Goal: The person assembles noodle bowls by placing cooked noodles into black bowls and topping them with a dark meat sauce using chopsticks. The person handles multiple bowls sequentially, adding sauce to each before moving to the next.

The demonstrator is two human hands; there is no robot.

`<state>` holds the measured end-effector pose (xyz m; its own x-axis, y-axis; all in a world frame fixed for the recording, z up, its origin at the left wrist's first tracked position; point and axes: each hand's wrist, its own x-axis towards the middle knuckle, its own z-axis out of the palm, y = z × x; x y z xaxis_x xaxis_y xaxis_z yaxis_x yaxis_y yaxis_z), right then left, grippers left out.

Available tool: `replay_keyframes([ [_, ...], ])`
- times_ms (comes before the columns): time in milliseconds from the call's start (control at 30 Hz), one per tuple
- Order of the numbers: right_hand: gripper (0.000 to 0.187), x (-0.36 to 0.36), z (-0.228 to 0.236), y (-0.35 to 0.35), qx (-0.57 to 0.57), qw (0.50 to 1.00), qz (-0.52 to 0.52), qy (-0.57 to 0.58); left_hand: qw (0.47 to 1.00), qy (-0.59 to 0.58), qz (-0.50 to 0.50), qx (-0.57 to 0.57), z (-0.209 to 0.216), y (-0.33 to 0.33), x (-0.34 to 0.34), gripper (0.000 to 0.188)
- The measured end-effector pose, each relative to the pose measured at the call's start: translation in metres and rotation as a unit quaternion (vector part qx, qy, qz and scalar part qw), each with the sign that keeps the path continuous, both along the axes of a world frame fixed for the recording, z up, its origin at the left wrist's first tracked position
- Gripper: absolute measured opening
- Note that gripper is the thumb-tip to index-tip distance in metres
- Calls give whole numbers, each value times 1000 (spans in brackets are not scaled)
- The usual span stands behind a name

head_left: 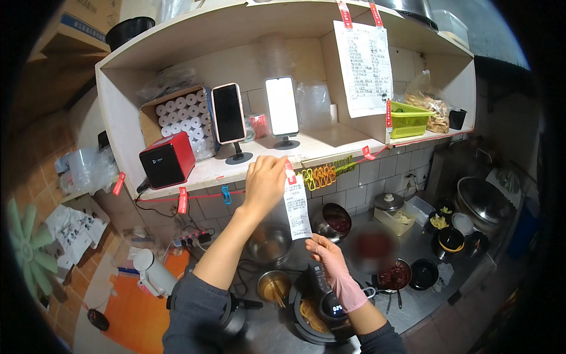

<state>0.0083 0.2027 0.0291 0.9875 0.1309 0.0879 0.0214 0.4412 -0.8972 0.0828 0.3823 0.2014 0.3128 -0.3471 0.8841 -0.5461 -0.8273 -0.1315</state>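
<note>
Looks mostly done tbh, paper slip [298, 207] up at the far shelf [323, 140] edge, left hand [266, 180] fingers pinching its top, gloved right hand [333, 259] fingers its bottom, neither letting go yet.

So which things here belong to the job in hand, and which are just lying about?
In use:
- paper slip
- left hand, at its upper end
- pink-gloved right hand, at its lower end
- red tag by its top

Just about:
- dark-screened phone
- lit phone
- green basket
- kettle
</note>
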Motion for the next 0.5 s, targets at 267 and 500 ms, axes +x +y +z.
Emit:
replay_keyframes([
  [267,45,-66,-4,-13,-27,999,-16,-33,1000,14,-8,-15,-5,8,-27,57],
  [500,95,-127,-4,17,34,986,90,-140,924,258,-247,-133,-107,9,-189,68],
])
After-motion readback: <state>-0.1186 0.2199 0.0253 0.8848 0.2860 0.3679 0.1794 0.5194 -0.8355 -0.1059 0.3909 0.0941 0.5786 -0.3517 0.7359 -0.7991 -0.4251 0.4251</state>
